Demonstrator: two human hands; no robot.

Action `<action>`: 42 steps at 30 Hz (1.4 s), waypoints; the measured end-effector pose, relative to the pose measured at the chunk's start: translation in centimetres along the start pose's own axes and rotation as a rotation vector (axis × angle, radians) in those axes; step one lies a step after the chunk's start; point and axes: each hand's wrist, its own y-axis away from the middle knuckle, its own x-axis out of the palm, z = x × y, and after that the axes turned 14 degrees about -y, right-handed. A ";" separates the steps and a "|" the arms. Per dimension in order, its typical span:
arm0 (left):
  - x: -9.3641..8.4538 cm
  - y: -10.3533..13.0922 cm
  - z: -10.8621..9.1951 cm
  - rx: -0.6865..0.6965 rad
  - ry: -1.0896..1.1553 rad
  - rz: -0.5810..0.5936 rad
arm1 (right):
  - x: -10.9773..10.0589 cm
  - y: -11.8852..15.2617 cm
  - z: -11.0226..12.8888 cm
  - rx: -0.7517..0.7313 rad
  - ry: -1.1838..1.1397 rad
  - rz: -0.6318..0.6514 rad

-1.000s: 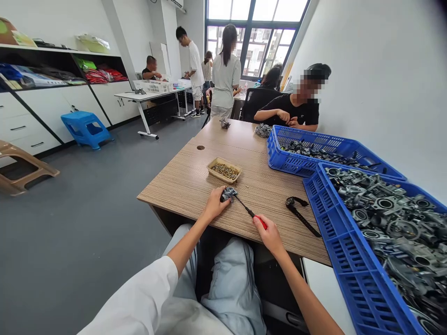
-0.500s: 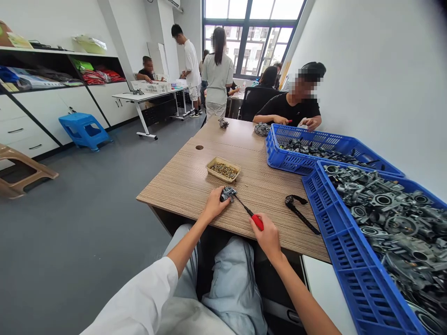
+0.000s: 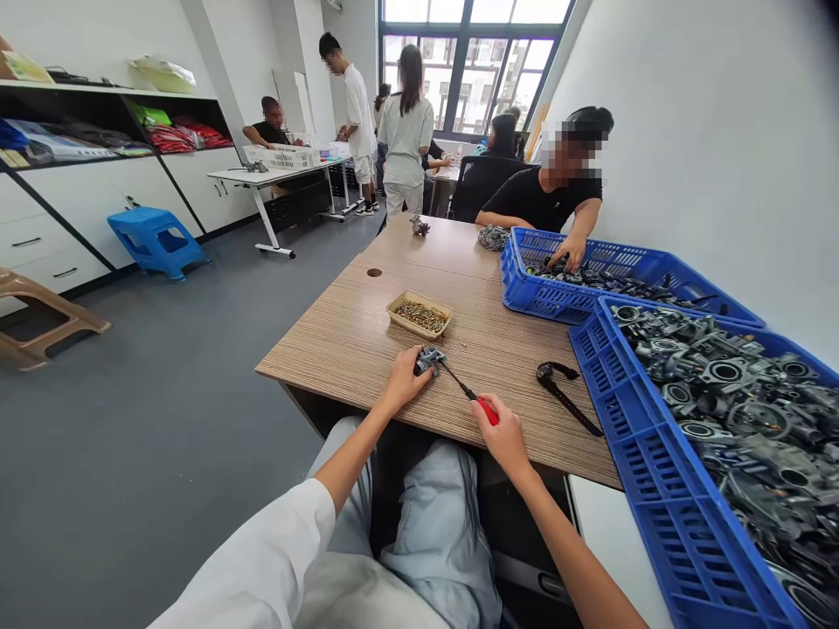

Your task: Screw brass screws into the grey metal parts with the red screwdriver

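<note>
On the near part of the wooden table (image 3: 341,349), my left hand (image 3: 402,384) is closed around a grey metal carburetor body (image 3: 431,356). My right hand (image 3: 503,434) grips the red handle of a screwdriver (image 3: 486,409). Its dark shaft slants up to the left, and the tip meets the right side of the carburetor; the exact contact point is too small to make out. Just beyond the carburetor sits a tan tray (image 3: 419,316) filled with small brass-coloured and silvery parts.
To the right, a near blue crate (image 3: 646,472) is heaped with metal castings; a second blue crate (image 3: 541,301) stands behind it. A black wristwatch (image 3: 557,384) lies beside the near crate. Across the table, a co-worker (image 3: 551,196) sits. Another metal part (image 3: 419,225) stands at the far end.
The co-worker across the table has reached a hand into the far blue crate. My hands, the carburetor and the screwdriver stay almost in place; the view has shifted slightly.
</note>
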 end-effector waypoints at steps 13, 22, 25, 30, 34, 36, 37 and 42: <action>-0.6 -0.1 -0.4 -0.012 0.007 0.030 | -0.1 -0.5 1.0 0.092 -0.109 0.100; -0.3 0.0 -0.2 -0.003 0.025 -0.001 | 0.1 0.7 0.9 -0.211 0.204 -0.056; -0.4 -0.1 -0.3 0.004 0.025 0.011 | -0.1 0.6 1.0 -0.241 0.244 0.002; -0.5 -0.1 -0.4 -0.008 -0.006 0.037 | -0.2 -0.4 1.1 0.023 0.016 0.070; -0.5 -0.1 -0.4 -0.011 -0.012 0.041 | -0.1 -0.5 1.1 0.070 -0.027 0.047; -0.5 -0.1 -0.4 -0.013 -0.005 0.031 | 0.2 -0.1 1.1 0.022 0.042 -0.014; -0.4 -0.1 -0.4 -0.013 -0.001 0.027 | 0.3 0.2 1.0 0.002 0.070 -0.034; -0.3 -0.1 -0.2 -0.013 0.006 0.014 | 0.7 1.1 0.4 -0.118 0.098 -0.070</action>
